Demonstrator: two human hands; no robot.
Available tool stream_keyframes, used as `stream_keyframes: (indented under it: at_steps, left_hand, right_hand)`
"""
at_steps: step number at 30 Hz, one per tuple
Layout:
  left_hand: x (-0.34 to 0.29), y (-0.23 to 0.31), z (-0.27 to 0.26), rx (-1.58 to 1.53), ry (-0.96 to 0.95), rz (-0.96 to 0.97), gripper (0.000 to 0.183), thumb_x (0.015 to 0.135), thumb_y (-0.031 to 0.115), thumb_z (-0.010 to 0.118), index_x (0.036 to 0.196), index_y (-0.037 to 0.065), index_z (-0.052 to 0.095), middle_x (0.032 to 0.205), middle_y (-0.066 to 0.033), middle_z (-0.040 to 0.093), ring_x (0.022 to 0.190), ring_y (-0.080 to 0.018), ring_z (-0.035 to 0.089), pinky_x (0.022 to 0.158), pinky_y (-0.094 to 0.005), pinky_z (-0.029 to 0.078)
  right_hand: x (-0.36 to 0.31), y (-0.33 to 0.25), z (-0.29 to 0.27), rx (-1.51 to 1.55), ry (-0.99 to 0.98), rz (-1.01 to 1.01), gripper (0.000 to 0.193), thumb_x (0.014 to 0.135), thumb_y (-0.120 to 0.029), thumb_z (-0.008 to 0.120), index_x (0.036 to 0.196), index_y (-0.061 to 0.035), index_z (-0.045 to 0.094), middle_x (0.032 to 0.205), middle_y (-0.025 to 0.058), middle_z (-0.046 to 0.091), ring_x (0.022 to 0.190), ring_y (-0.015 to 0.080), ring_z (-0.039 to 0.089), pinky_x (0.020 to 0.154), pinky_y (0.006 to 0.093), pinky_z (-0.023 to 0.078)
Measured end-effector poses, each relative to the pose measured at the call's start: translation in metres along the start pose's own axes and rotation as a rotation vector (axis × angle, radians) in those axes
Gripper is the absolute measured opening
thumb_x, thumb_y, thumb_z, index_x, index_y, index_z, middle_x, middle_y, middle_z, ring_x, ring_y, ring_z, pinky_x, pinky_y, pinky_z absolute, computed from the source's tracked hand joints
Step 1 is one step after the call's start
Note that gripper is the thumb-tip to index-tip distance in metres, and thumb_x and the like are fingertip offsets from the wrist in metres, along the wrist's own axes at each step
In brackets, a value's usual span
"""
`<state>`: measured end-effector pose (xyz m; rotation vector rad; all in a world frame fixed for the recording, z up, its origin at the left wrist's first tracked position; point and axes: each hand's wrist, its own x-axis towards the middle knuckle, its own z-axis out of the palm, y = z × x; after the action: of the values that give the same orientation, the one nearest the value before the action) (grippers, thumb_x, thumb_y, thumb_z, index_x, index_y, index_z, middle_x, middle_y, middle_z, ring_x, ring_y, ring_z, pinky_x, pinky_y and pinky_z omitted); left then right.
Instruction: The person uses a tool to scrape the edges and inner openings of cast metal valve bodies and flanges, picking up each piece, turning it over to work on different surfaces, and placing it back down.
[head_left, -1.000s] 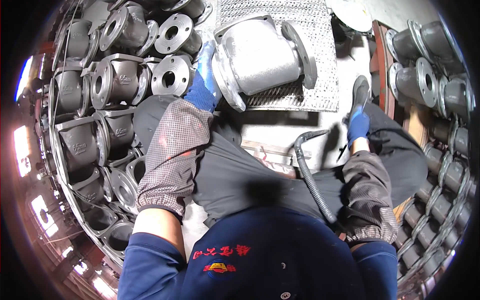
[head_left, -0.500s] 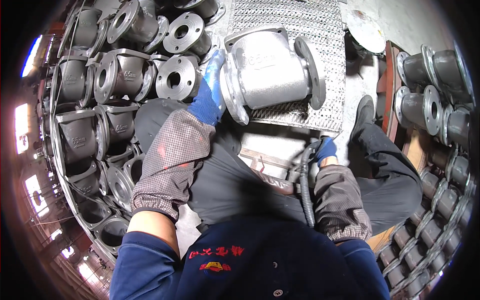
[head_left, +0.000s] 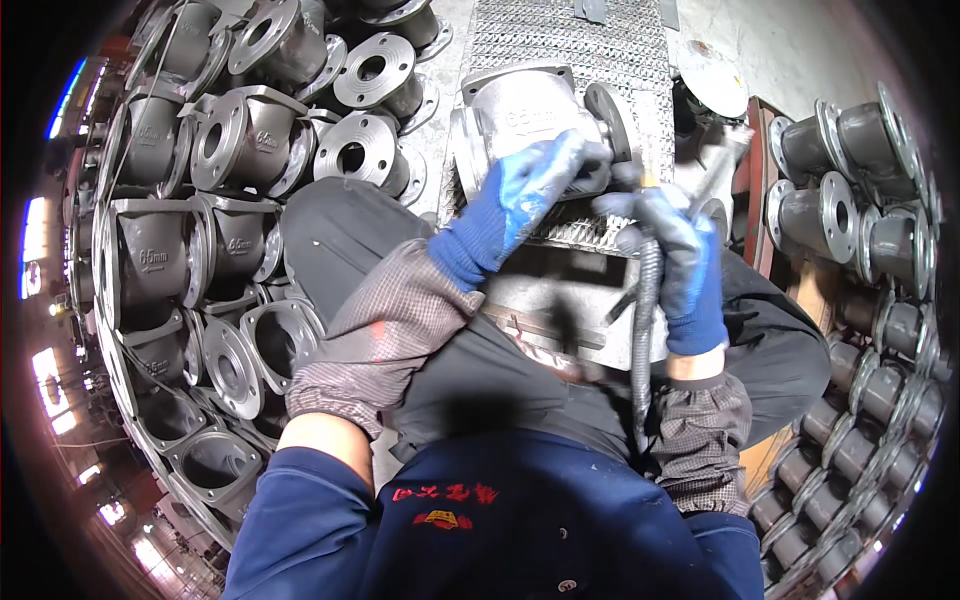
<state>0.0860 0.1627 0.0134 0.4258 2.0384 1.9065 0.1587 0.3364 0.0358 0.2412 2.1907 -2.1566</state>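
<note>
A grey cast-metal flanged valve body (head_left: 515, 115) sits on a textured metal work surface (head_left: 570, 35) ahead of me. My left hand (head_left: 535, 185), in a blue coated glove, is in front of the body's near side. Its fingers curl toward the right flange; motion blur hides whether they grip anything. To its right, my gloved right hand (head_left: 675, 240) is raised and closed around a dark hand tool with a ribbed black hose (head_left: 646, 320). The tool's blurred front end points toward my left hand, and its exact kind cannot be made out.
Similar flanged bodies (head_left: 245, 145) are stacked closely on my left. More flanged castings (head_left: 815, 215) stand in rows on the right, beside a reddish-brown metal edge (head_left: 757, 165). A pale round disc (head_left: 712, 78) is at the far right of the work surface.
My left hand has left the body's left flange and moved right across its near side. My right hand has risen from below the work surface with the hosed tool.
</note>
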Motion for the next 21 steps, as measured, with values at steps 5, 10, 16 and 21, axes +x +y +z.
stream_keyframes:
  at_steps: [5, 10, 16, 21]
  left_hand:
    - [-0.001, -0.002, -0.002, -0.253, -0.274, -0.188, 0.041, 0.099, 0.030, 0.036, 0.115, -0.003, 0.055, 0.096, -0.0090, 0.064, 0.080, -0.0134, 0.059, 0.075, -0.0239, 0.048]
    - [-0.006, -0.007, -0.017, 0.307, -0.188, 0.141, 0.048, 0.081, -0.002, 0.055, 0.127, -0.004, 0.042, 0.113, -0.0222, 0.057, 0.106, -0.0320, 0.057, 0.093, -0.0360, 0.044]
    - [-0.003, -0.029, -0.014, 0.257, -0.138, 0.121, 0.036, 0.093, 0.011, 0.042, 0.126, -0.001, 0.047, 0.122, -0.0192, 0.054, 0.118, -0.0301, 0.049, 0.102, -0.0347, 0.035]
    - [-0.003, 0.015, -0.006, -0.402, -0.375, -0.120, 0.045, 0.098, 0.028, 0.032, 0.123, -0.007, 0.044, 0.115, -0.0190, 0.058, 0.105, -0.0244, 0.056, 0.096, -0.0332, 0.039]
  right_hand:
    - [0.005, 0.025, 0.025, 0.673, -0.288, 0.415, 0.043, 0.096, -0.033, 0.040, 0.119, 0.0025, 0.050, 0.094, 0.0148, 0.065, 0.068, 0.0176, 0.065, 0.056, 0.0219, 0.052]
    - [-0.005, 0.018, 0.043, 0.383, -0.196, 0.366, 0.044, 0.095, -0.036, 0.045, 0.113, 0.0021, 0.057, 0.091, 0.0094, 0.067, 0.080, 0.0148, 0.064, 0.064, 0.0253, 0.050]
    - [-0.001, 0.022, 0.058, -0.576, -0.021, 0.000, 0.027, 0.080, -0.025, 0.067, 0.090, 0.0000, 0.062, 0.065, 0.0072, 0.058, 0.058, 0.0106, 0.051, 0.054, 0.0272, 0.042]
    - [-0.007, 0.031, 0.051, 0.958, -0.469, 0.435, 0.035, 0.092, -0.029, 0.051, 0.088, 0.0051, 0.061, 0.070, 0.0141, 0.065, 0.055, 0.0139, 0.062, 0.047, 0.0190, 0.047]
